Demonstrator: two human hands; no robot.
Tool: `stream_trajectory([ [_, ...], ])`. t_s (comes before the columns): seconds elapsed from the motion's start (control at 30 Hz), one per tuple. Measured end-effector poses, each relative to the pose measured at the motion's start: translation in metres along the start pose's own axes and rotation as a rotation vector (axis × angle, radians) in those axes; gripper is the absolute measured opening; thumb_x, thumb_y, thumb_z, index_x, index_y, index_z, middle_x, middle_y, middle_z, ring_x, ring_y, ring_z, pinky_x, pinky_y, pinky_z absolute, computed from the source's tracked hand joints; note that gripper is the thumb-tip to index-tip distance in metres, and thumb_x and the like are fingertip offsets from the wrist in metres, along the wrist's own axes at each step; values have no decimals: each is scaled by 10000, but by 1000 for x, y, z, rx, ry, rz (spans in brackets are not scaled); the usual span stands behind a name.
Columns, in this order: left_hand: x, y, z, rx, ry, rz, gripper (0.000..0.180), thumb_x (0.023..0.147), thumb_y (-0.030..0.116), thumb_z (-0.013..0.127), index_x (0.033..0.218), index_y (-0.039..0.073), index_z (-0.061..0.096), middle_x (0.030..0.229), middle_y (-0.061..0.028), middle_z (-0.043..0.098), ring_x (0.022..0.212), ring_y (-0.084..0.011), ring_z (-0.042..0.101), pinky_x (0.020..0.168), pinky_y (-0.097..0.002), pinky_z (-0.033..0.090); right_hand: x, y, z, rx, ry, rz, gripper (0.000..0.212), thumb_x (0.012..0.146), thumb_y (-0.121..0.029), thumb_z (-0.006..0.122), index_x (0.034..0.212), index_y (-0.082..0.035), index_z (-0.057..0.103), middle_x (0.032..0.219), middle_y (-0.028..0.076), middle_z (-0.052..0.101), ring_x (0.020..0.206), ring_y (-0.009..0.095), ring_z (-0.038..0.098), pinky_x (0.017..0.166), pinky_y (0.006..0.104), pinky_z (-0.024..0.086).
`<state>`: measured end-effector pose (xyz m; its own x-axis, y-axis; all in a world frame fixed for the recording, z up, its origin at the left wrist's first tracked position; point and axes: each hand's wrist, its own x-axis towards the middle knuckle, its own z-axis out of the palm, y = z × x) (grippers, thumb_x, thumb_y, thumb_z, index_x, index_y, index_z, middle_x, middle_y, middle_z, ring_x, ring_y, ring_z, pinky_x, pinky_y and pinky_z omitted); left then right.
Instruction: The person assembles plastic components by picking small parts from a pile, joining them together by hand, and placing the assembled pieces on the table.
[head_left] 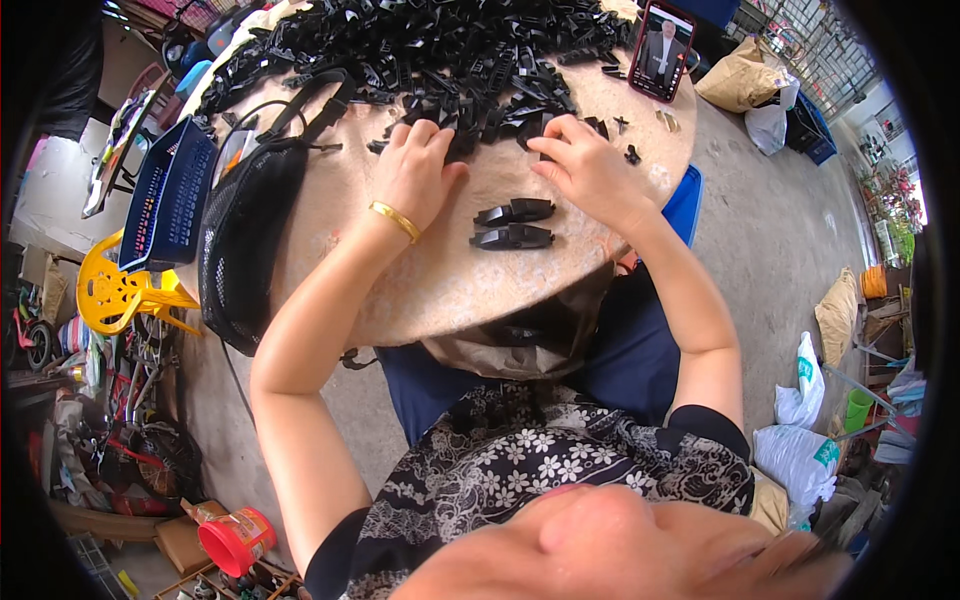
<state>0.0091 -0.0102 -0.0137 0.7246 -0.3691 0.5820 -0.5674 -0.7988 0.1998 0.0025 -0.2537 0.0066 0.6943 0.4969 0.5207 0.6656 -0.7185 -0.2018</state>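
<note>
Small black plastic parts (400, 60) cover the far half of the round table in a thick heap. At the heap's near edge, my left hand (415, 170) has its fingers bent around a black plastic part (460, 146). My right hand (585, 165) is beside it, thumb and fingers drawn together against the edge of the heap. What lies between those fingertips is too small and dark to make out. Two longer black plastic pieces, an upper one (513, 212) and a lower one (511, 237), lie side by side on the table between my wrists.
A phone (661, 50) stands upright at the table's far right. A black mesh bag (250, 235) and a blue basket (168, 195) are at the left edge. A yellow chair (125, 285) stands beyond them. Sacks (740, 75) and white bags (795, 460) sit on the right floor.
</note>
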Motion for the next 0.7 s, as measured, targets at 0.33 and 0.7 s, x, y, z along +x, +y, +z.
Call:
stream_trajectory([
  [0.33,-6,10,-9,34,-33,86,298,732,82,703,1020,44,635,968,-86,588,931,-277,538,809,-346,471,-11,-1,-11,102,-89,51,227,806,-111,667,1005,-6,638,946,130,609,874,280,610,765,341,496],
  [0.7,-15,17,-8,-501,-177,-10,159,806,102,652,932,8,632,851,-149,583,841,-335,572,766,-381,475,-9,-10,-16,970,-83,441,343,804,9,615,1146,-13,612,1015,75,631,933,127,593,752,291,513],
])
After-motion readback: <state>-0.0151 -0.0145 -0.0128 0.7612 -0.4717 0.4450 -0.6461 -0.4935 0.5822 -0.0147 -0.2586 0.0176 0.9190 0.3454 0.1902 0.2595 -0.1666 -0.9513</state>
